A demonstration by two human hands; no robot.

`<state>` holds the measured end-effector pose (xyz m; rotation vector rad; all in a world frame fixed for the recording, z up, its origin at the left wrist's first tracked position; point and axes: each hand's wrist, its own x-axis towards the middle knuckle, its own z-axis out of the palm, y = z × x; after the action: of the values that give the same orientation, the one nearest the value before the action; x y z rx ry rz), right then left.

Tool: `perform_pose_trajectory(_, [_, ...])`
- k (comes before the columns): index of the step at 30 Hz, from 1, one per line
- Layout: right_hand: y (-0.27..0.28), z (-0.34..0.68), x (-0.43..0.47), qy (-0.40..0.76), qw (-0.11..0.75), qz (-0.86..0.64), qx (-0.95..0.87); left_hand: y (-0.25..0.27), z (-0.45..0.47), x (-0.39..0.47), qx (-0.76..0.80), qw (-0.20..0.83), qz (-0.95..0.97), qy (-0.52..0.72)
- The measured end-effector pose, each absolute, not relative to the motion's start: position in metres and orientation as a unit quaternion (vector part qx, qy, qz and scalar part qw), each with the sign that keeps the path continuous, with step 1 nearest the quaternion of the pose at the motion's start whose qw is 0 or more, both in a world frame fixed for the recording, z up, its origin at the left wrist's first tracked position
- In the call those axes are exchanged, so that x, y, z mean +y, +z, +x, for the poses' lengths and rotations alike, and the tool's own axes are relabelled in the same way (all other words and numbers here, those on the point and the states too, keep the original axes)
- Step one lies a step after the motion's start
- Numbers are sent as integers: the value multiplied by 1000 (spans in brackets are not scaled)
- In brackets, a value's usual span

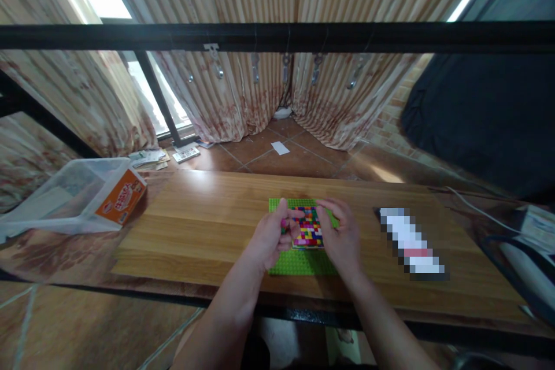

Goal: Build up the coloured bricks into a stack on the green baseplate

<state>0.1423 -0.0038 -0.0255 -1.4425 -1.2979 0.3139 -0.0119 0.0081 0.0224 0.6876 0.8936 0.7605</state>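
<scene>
A green studded baseplate (pixel 299 263) lies on the wooden board in front of me. On it sits a block of small multicoloured toy bricks (pixel 309 226), in red, white, blue, yellow and pink. My left hand (pixel 274 236) is at the block's left side, palm turned inward and fingers curled. Small pink and green bits, looking like loose toy bricks (pixel 284 223), show between its thumb and fingers. Along the right edge of the block is my right hand (pixel 342 234), its fingers bent and apart, the thumb by the bricks. No held piece shows in it.
A clear plastic bin (pixel 78 191) with an orange label stands at the left. To the right on the wooden board (pixel 195 219) lies a phone-like slab (pixel 410 243), its screen blurred out. A black rail (pixel 277 36) crosses beyond the table, before curtains (pixel 243 92). A white cable (pixel 481 208) runs at right.
</scene>
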Motion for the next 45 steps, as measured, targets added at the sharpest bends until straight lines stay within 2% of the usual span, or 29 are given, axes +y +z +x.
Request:
perform_pose_trajectory(3, [-12, 138, -14, 99, 544, -569, -609, 23, -12, 9, 391, 802, 289, 347])
perform_pose_trajectory(9, [-2, 130, -25, 128, 470, -507, -711, 15, -4, 7, 395, 791, 305, 354])
perform_pose_trajectory(13, [-2, 128, -25, 140, 451, -497, -728, 16, 0, 5, 414, 780, 326, 337])
perform_pose_trajectory(23, [-3, 127, -23, 160, 456, -497, -721, 14, 1, 3, 412, 765, 359, 341])
perform_pose_trajectory(33, [-12, 137, -16, 171, 534, -524, -641, 18, -10, 4, 350, 808, 310, 358])
perform_pose_trajectory(45, [-13, 140, -16, 130, 517, -542, -649, 17, -6, 4, 392, 770, 345, 368])
